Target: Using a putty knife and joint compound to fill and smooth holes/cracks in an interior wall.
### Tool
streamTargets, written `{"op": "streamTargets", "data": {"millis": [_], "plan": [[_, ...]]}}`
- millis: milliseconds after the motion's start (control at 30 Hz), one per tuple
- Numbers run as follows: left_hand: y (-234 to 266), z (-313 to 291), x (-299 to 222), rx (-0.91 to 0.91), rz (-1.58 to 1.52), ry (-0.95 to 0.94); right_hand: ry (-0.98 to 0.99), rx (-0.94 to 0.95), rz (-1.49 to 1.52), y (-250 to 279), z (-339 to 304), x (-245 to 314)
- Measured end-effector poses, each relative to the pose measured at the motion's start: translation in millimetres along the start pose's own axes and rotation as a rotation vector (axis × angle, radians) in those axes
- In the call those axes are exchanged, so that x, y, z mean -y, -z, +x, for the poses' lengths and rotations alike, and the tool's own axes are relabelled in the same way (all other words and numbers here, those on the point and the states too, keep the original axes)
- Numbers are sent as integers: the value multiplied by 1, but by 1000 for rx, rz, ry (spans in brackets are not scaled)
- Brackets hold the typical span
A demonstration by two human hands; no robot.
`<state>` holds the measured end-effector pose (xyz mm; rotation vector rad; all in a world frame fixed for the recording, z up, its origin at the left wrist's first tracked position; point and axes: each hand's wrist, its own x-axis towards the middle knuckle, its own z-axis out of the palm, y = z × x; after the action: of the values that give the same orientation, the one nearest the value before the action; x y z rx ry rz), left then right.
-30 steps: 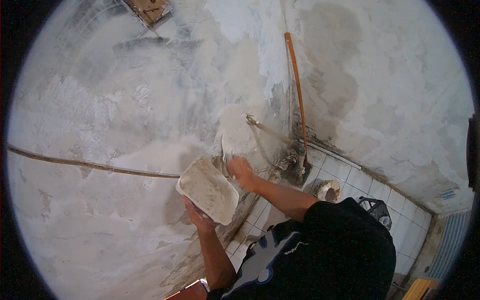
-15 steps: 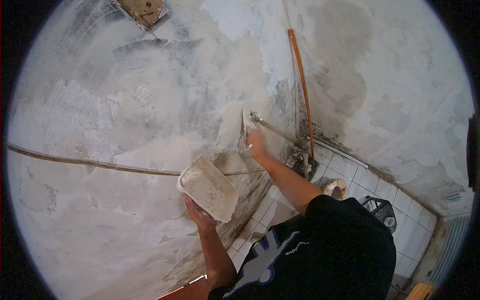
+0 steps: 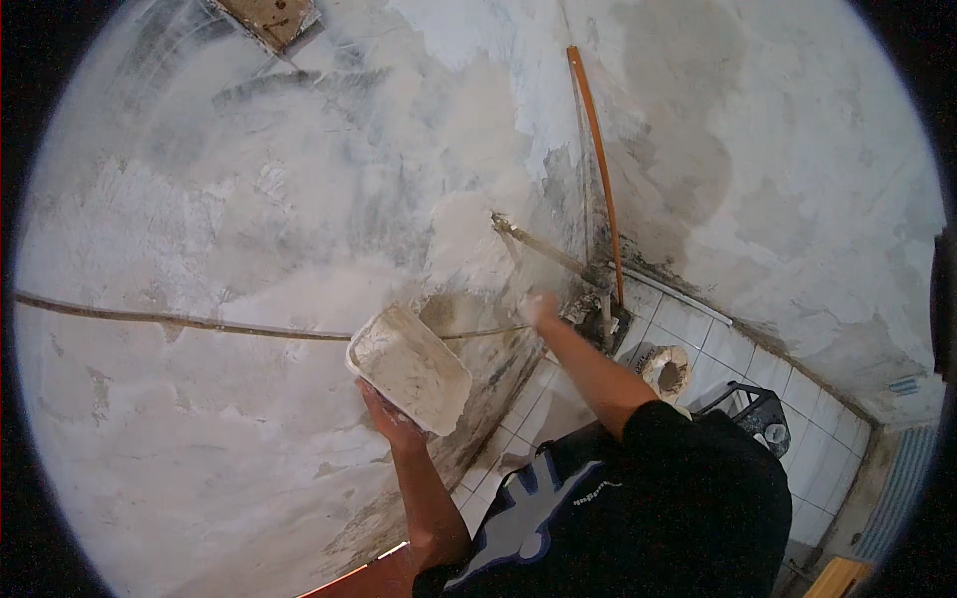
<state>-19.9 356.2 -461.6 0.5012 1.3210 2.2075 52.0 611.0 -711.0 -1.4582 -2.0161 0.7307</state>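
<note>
My left hand [image 3: 397, 419] supports a shallow rectangular tub [image 3: 411, 367] from below, its inside coated with pale plaster. The tub is tilted and close to the plastered wall [image 3: 329, 209]. My right hand [image 3: 539, 308] is blurred by motion, closed around a putty knife [image 3: 515, 271] whose blade is smeared and hard to make out. It is low on the wall, just under a pipe [image 3: 546, 249] that sticks out near the corner. A fresh, smooth plaster patch [image 3: 464, 234] lies left of that pipe.
An orange conduit [image 3: 598, 149] runs down the wall corner. A thin line [image 3: 179, 324] crosses the wall. On the white tiled floor [image 3: 728, 344] stand a round plaster-crusted container [image 3: 665, 371] and a black plastic item [image 3: 766, 424]. A box [image 3: 274, 15] sits in the upper wall.
My right hand has moved down and to the right, drawing the putty knife off the plaster patch. My left hand and the tub have barely shifted.
</note>
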Motion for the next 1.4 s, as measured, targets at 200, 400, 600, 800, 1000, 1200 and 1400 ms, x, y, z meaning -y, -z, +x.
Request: {"op": "streamTargets", "data": {"millis": [200, 400, 600, 800, 1000, 1200, 1400], "plan": [[-9, 5, 35, 173, 86, -53, -137, 90, 553, -48, 104, -102], [-10, -23, 10, 13, 126, -46, 108, -17, 165, 61, 18, 94], [-17, -12, 22, 124, 156, -148, 398, 33, 205, 96, -25, 60], [-47, -18, 20, 58, 13, -108, -116, 60, 167, 32, 34, -48], [-41, -29, 21, 10, 66, -129, 72, -151, 104, 54, 56, 50], [-26, -11, 12, 62, 212, -384, 480, 0, 331, 122, -10, 120], [-43, -7, 6, 23, 178, -353, 240, 24, 602, 141, 7, 63]]}}
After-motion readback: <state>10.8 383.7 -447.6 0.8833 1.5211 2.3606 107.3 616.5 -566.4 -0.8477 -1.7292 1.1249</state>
